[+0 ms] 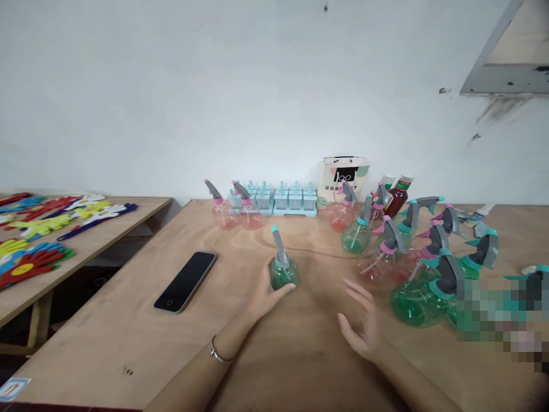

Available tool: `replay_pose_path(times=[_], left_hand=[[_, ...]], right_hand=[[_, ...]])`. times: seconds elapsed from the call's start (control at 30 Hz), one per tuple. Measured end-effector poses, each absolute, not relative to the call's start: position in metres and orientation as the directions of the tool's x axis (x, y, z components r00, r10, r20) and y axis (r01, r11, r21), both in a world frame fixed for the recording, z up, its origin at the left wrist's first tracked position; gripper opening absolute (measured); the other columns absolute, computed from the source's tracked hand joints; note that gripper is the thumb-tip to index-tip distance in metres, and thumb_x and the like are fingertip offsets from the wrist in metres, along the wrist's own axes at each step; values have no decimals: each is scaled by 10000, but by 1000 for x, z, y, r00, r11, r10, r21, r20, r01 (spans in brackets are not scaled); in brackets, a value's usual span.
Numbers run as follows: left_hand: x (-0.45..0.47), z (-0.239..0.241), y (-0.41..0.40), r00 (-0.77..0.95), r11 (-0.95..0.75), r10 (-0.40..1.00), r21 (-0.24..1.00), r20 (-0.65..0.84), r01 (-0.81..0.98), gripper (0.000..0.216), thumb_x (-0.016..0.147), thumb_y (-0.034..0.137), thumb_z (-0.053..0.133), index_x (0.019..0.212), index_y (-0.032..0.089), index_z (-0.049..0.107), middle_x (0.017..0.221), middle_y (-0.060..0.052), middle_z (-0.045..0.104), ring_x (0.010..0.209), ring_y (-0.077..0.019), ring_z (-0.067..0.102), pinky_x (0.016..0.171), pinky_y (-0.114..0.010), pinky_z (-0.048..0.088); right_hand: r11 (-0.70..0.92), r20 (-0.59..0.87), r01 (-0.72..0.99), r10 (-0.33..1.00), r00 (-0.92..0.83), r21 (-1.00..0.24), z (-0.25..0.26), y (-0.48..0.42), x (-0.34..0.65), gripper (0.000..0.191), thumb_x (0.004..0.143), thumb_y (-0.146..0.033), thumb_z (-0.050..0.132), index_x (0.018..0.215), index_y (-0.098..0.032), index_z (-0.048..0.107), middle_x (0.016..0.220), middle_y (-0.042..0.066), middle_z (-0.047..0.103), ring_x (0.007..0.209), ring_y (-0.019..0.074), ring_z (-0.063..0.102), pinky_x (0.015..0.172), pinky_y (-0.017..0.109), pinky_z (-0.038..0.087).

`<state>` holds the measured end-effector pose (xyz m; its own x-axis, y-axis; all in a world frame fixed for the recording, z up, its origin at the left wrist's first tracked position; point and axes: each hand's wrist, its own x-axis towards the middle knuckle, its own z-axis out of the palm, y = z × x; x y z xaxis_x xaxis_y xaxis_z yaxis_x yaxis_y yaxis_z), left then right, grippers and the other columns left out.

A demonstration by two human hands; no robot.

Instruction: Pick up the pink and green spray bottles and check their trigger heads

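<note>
My left hand (266, 297) is wrapped round the base of a small green spray bottle (282, 269) with a grey and teal trigger head, standing upright on the wooden table (128, 343). My right hand (361, 323) hovers to the right of it, fingers stretched and apart, holding nothing. It is nearest to a pile of green and pink spray bottles (420, 269) at the right.
A black phone (186, 281) lies flat left of my left hand. Two pink spray bottles (234, 212), light blue ice-lolly moulds (283, 199) and a small paper bag (343, 180) stand by the wall. A side table (98, 240) at left holds coloured hand clappers (38, 240).
</note>
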<state>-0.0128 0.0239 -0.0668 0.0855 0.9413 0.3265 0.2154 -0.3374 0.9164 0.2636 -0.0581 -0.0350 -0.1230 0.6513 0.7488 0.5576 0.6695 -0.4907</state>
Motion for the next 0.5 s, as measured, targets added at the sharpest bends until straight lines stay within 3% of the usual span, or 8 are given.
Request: replay_pose_path(times=[0.13,0.23,0.4,0.5], left_hand=[[6,-64,5,159,-418,907,885,391,204,737,849,438,656,1424,232,245,1464,-147,393,1397,-310,385,1171,-534,311],[11,-60,-2,239,-470,877,847,417,249,754,874,419,631,1463,235,199,1484,-156,357,1413,-316,358,1170,-538,311],[1,-63,1,360,-535,832,781,421,324,863,857,444,651,1526,245,144,1539,-171,319,1446,-347,298,1176,-576,272],[-11,-64,7,367,-573,808,761,461,304,701,914,464,560,1506,252,251,1519,-156,381,1412,-325,364,1161,-558,297]], right_hand=[[656,607,343,753,-254,-672,-8,-10,201,678,877,-296,615,1472,-236,293,1493,162,427,1393,272,430,1140,514,381],[588,520,211,800,-300,-781,8,21,174,774,816,-387,691,1470,-229,309,1523,155,394,1423,286,382,1171,503,327],[497,452,85,838,-305,-864,25,41,155,450,861,-422,619,1269,-244,556,1274,103,625,1216,254,581,1062,430,437],[478,442,30,833,-332,-878,32,45,159,337,863,-446,611,1146,-263,628,1171,71,670,1153,246,609,1052,435,429]])
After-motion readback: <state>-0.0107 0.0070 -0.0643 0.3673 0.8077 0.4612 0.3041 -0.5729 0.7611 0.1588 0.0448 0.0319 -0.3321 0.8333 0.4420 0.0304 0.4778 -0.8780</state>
